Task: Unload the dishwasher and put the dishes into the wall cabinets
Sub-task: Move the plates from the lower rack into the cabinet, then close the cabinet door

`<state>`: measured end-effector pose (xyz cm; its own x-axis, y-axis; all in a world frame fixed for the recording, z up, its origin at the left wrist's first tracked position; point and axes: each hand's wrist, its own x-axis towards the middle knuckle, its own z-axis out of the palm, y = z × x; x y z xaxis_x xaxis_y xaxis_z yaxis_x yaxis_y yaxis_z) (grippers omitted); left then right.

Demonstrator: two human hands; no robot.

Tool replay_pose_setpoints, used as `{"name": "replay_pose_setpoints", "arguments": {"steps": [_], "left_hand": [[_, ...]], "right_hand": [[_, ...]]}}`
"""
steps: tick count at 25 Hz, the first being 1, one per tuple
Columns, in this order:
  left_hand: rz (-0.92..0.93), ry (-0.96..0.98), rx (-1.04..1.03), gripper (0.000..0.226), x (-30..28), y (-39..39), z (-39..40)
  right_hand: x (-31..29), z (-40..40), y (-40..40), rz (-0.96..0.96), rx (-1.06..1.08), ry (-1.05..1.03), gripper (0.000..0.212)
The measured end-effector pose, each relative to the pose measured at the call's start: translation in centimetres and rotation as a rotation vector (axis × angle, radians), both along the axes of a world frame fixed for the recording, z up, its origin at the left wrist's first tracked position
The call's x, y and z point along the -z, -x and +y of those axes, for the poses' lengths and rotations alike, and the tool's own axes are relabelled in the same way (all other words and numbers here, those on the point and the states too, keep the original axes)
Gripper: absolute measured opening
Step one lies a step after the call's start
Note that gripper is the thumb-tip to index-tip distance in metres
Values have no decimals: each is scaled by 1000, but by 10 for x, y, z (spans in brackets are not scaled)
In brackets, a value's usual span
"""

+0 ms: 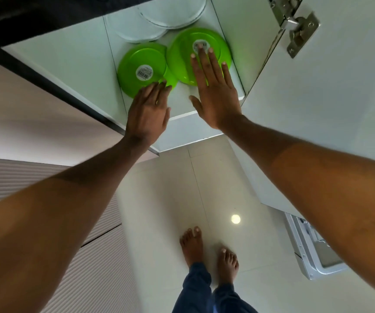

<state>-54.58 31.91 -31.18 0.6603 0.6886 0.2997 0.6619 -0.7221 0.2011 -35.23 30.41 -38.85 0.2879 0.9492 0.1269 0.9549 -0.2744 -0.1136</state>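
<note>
Two green plates lie with their labelled undersides towards me in the open wall cabinet (206, 118). My left hand (147, 111) reaches up to the left green plate (136, 66), and its fingertips touch the plate's near rim. My right hand (213, 86) lies flat with its fingers spread over the right green plate (182, 50), fingertips near its sticker. Neither hand is closed around a plate. The left plate's edge overlaps the right one slightly.
Clear glass plates (170, 16) lie deeper in the cabinet behind the green ones. The white cabinet door (317, 98) stands open on the right, with its metal hinge (295, 26) showing. Below are the tiled floor, my bare feet (206, 251) and part of the open dishwasher (317, 256).
</note>
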Motion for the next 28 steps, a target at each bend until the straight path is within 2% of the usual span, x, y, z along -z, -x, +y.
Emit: {"name": "replay_pose_setpoints", "arguments": {"steps": [1,2,5,8,9,12,15,18,21,23,25,26,28], "left_hand": [[82,-195,-39,62,17,5,-3],[371,-157,6,69,32,7,13],[476,20,16,83,41,5,15],[445,15,80,95,37,11,-45],[433,-7,53,98,36,19,-59],[449,88,-78,104,1,27,-103],[447,46,25,109,-35,35,-176],[323,24,98,114,-111,33,-241],[102,37,157,108,-200,19,-292],[100,-7,216,101,-246,-8,-303],[175,-87,302,91,-273,-47,-304],[214,-94,365,83,-276,-66,-303],[266,-51,464,66,-264,-95,-306]], "right_hand": [[-4,-15,10,1,28,-12,80],[-10,-30,19,7,67,-17,76],[-30,-75,38,18,121,1,75],[-41,-116,50,27,86,13,74],[-46,-131,56,38,87,11,74],[-71,-184,78,92,80,16,76],[-117,-257,95,153,87,49,78],[-199,-336,103,249,31,-20,78],[-304,-395,100,230,-3,-188,69],[-347,-407,70,217,48,-318,64],[-357,-399,20,360,220,-432,51],[-350,-392,-6,542,331,-457,42],[-320,-381,-38,1095,495,-368,34]]}}
